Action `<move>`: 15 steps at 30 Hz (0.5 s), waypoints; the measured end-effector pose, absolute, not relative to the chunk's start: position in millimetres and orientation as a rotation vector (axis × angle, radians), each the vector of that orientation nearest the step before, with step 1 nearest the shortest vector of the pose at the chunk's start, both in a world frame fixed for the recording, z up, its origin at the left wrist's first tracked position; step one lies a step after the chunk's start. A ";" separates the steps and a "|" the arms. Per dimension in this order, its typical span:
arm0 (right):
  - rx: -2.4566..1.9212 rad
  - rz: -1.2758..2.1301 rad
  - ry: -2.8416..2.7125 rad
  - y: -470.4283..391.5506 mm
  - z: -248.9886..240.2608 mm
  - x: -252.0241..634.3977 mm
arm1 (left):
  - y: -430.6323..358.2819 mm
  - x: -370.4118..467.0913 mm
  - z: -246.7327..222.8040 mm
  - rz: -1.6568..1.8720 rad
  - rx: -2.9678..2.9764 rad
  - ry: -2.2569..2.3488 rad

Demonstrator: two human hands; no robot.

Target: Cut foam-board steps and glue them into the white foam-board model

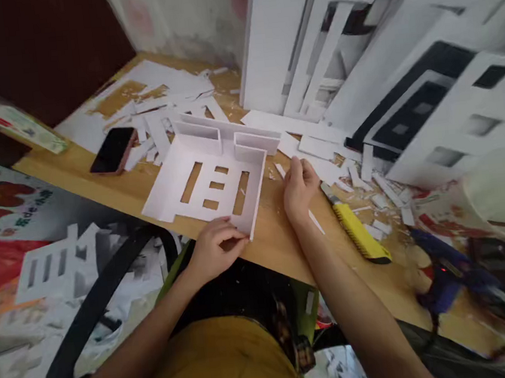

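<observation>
A white foam-board model (170, 182) lies on the wooden table, with rectangular cut-outs in its base and upright walls along its back and right side. My left hand (220, 243) is at its near right corner, thumb and fingers closed on the edge there. To the right of the model, my right hand (298, 187) rests over the table with its fingers curled; whatever they hold, if anything, is hidden. A thin white strip (317, 222) shows beside that wrist. Just right of it lies a yellow utility knife (356, 229), its blade pointing away from me.
A phone (114, 150) and a carton (17, 120) sit at the left. White offcuts (152, 97) litter the back. Large cut boards (285, 35) lean at the right, near a paper cup (466, 205) and a blue glue gun (446, 271). A black chair arm (97, 301) stands left.
</observation>
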State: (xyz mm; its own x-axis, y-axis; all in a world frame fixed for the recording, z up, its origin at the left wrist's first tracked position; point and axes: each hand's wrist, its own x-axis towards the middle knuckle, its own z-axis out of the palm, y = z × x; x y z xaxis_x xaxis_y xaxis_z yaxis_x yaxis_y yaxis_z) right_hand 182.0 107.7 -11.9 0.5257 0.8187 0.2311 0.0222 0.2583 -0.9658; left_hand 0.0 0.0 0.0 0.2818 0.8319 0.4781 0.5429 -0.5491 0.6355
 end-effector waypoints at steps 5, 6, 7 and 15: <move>-1.258 0.640 -0.837 107.5 -8.8 183.8 | 0.8 0.1 -1.9 1.156 2.202 1.268; -1.267 0.643 -0.830 107.2 -8.4 183.9 | 0.7 0.5 -1.3 1.149 2.204 1.270; -1.272 0.646 -0.825 106.9 -8.0 184.1 | 0.5 1.1 -0.5 1.137 2.204 1.273; -1.234 0.671 -0.758 105.6 -5.9 185.8 | -0.1 3.8 2.8 1.123 2.258 1.284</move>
